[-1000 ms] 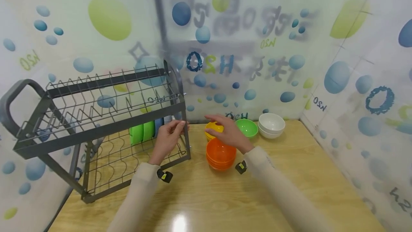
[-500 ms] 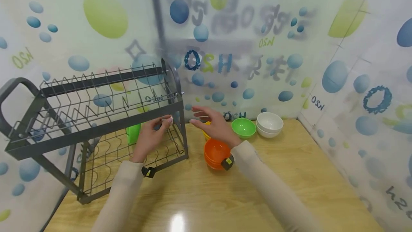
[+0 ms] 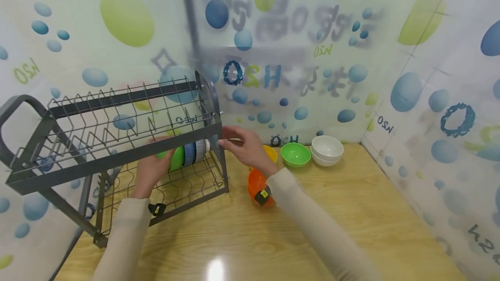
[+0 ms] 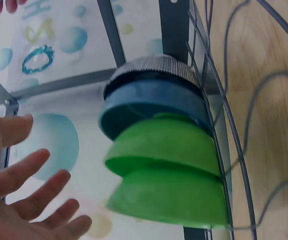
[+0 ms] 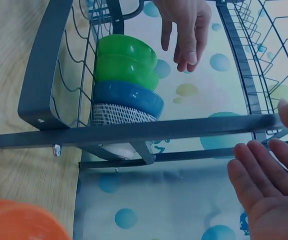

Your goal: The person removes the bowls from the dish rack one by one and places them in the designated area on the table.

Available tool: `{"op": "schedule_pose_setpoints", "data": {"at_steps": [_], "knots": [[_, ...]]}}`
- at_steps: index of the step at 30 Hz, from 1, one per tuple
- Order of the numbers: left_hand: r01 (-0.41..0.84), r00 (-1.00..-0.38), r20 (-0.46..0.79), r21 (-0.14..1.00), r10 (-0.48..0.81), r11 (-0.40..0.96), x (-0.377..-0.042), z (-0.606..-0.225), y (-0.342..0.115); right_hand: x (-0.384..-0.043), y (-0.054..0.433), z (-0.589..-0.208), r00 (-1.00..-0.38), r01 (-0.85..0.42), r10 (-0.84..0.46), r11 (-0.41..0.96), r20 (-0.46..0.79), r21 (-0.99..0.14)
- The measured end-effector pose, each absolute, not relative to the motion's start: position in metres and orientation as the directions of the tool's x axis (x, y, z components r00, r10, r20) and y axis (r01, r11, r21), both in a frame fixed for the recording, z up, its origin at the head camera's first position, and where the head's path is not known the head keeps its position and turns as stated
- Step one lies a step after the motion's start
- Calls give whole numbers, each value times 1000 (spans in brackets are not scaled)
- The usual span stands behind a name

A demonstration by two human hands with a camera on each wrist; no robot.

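Observation:
Several bowls stand on edge in a row on the lower shelf of a grey metal dish rack. In the left wrist view these are two green bowls, a blue bowl and a patterned bowl. My left hand is under the upper shelf beside the green bowls, its fingers spread and apart from them in the left wrist view. My right hand is at the rack's right end post, palm facing it, with fingers extended and nothing held. In the right wrist view a post crosses in front of the row.
Right of the rack, a stack of orange bowls stands on the wooden table, partly behind my right wrist. Behind it are a yellow bowl, a green bowl and stacked white bowls. Patterned curtains enclose the table.
My left hand has moved left along the lower shelf from the row's right end to the green bowls. My right hand has moved left from above the yellow bowl to the rack's end post.

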State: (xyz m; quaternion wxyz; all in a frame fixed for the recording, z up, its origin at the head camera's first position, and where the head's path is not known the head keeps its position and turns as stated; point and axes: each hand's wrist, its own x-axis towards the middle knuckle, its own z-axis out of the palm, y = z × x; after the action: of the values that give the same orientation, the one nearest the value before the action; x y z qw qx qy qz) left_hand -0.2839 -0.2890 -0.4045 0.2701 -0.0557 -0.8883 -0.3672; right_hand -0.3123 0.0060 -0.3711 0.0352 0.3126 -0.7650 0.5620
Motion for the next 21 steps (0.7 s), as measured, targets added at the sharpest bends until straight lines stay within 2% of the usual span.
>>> {"op": "schedule_pose_setpoints", "data": {"at_steps": [4, 7, 11, 17, 21], "knots": [[237, -850, 504, 625, -152, 743, -281, -404, -297, -312, 0, -369, -805, -531, -411, 179, 428, -828], [130, -884, 413, 666, -218, 734, -279, -404, -302, -312, -2, -369, -804, -543, -401, 192, 440, -818], [46, -893, 345, 707, -288, 706, -280, -406, -308, -312, -2, -368, -803, -550, -401, 215, 441, -807], [92, -882, 386, 704, -271, 704, -280, -414, -315, -312, -3, -368, -807, -554, -388, 242, 444, -796], [69, -891, 366, 694, -269, 717, -278, -418, -317, -311, -5, -369, -804, -566, -391, 269, 449, -779]]}}
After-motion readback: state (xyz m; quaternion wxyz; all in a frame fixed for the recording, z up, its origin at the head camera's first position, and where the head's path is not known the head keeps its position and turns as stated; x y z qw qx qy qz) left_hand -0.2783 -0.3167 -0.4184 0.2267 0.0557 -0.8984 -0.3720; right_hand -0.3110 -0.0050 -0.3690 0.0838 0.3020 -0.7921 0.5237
